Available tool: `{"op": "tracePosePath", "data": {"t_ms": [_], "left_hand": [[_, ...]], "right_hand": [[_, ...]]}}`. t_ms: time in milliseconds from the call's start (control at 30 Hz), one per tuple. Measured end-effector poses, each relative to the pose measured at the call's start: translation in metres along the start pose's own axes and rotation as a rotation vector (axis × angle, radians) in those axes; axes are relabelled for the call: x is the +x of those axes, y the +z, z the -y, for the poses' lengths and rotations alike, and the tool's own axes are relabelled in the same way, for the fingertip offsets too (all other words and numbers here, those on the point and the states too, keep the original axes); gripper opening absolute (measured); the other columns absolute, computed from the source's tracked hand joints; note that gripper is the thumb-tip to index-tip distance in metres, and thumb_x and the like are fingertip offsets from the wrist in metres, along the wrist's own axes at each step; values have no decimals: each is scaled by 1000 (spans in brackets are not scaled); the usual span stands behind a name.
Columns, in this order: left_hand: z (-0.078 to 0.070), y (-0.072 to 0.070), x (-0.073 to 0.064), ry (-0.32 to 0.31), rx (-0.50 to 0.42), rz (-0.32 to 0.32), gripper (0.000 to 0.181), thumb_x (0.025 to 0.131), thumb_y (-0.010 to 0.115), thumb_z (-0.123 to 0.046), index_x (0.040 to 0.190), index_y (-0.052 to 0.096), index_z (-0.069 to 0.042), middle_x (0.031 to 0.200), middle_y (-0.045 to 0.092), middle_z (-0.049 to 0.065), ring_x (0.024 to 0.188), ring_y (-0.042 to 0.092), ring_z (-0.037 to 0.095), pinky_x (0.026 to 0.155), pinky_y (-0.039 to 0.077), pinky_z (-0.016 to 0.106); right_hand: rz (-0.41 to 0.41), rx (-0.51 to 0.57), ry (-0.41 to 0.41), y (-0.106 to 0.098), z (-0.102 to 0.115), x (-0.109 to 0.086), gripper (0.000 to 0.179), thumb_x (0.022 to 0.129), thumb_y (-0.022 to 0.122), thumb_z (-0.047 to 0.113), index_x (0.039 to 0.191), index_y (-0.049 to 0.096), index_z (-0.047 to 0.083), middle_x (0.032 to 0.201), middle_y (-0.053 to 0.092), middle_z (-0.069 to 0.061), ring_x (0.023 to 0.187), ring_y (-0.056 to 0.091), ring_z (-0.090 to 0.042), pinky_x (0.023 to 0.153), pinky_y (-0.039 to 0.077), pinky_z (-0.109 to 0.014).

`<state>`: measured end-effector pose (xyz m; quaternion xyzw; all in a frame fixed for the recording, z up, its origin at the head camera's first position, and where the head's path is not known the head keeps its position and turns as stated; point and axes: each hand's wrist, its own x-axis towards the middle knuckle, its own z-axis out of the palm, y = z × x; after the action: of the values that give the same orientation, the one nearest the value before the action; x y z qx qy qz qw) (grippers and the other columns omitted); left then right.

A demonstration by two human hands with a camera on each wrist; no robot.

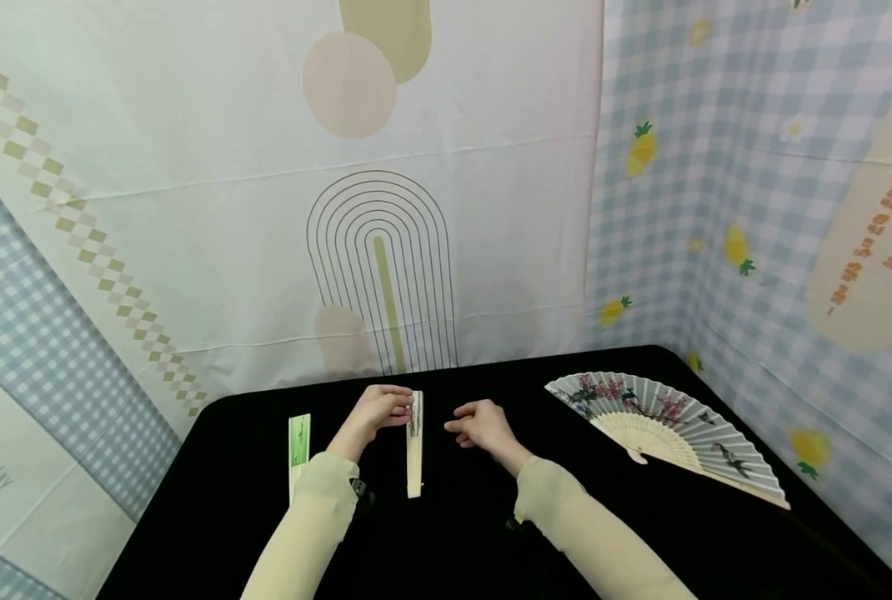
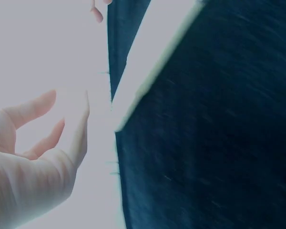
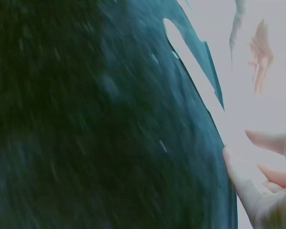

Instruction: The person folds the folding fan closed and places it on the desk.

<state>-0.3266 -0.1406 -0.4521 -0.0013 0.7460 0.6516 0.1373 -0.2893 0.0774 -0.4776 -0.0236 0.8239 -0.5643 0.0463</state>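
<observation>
A folded paper fan [image 1: 413,454] with pale wooden ribs stands out near the middle of the black table. My left hand [image 1: 378,411] pinches its upper, printed end with the fingertips, from the left side. In the left wrist view the ribs of the fan [image 2: 148,62] cross the dark cloth, while its top is washed out in white glare around my left hand [image 2: 47,148]. My right hand [image 1: 483,427] hovers to the right of the fan, fingers relaxed and holding nothing. The right wrist view shows my right hand [image 3: 267,186] with thumb and fingers apart.
An opened fan [image 1: 663,417] with a floral and bird print lies at the right of the black-covered table [image 1: 446,550]. Left of my left hand lies a green folded fan [image 1: 299,442], partly behind the sleeve. Patterned curtains [image 1: 506,208] hang behind and beside the table.
</observation>
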Motion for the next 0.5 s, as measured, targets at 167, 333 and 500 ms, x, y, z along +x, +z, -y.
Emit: {"op": "tracePosePath", "data": {"t_ms": [167, 333, 500], "left_hand": [[-21, 10, 6, 8, -23, 116, 39, 104, 47, 0, 141, 48, 13, 138, 52, 31, 105, 67, 30, 97, 55, 42], [-36, 29, 12, 18, -26, 174, 39, 105, 50, -2, 141, 50, 10, 137, 55, 26, 117, 61, 37, 101, 53, 43], [-52, 47, 15, 26, -30, 186, 39, 105, 51, -4, 142, 51, 7, 137, 56, 24, 122, 57, 40, 99, 54, 43]], "right_hand": [[-83, 6, 12, -39, 0, 4, 38, 91, 75, 10, 123, 67, -9, 93, 74, -16, 71, 71, -24, 63, 62, -32], [-130, 7, 32, -82, -1, 2, 35, 95, 71, 11, 124, 66, -8, 101, 72, -22, 74, 70, -25, 66, 62, -34], [-174, -10, 43, -123, -6, -5, 35, 97, 68, 12, 126, 65, -8, 110, 70, -25, 84, 71, -31, 70, 62, -35]]}}
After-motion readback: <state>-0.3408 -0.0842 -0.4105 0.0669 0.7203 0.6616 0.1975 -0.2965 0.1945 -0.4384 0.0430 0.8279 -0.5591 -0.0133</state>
